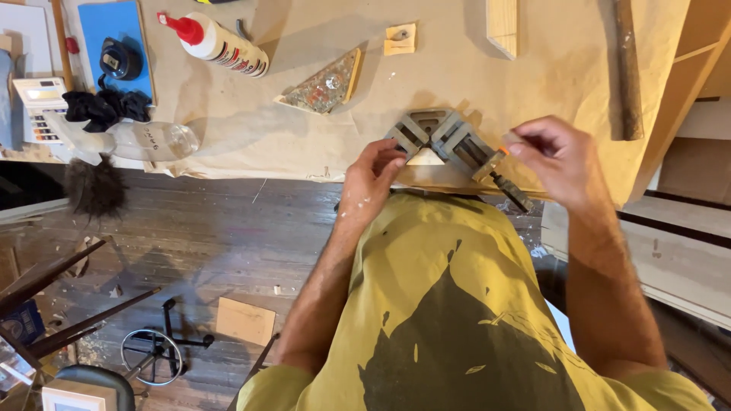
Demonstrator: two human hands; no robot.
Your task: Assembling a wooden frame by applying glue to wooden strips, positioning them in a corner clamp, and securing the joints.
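A grey metal corner clamp (pixel 439 137) sits at the near edge of the paper-covered workbench (pixel 304 129). My left hand (pixel 371 176) rests its fingers on the clamp's left jaw, beside a pale triangular wood piece (pixel 425 158) held in the corner. My right hand (pixel 554 156) pinches the orange-tipped end of the clamp's screw handle (pixel 504 179), which points toward me at the right.
On the bench lie a glue bottle with a red cap (pixel 221 44), a triangular mosaic piece (pixel 326 85), a small wood block (pixel 400 39), a plastic bottle (pixel 148 140), a calculator (pixel 38 106) and a black cloth (pixel 105 106). Below are a wooden floor, a brush (pixel 94 186) and a stool (pixel 156 354).
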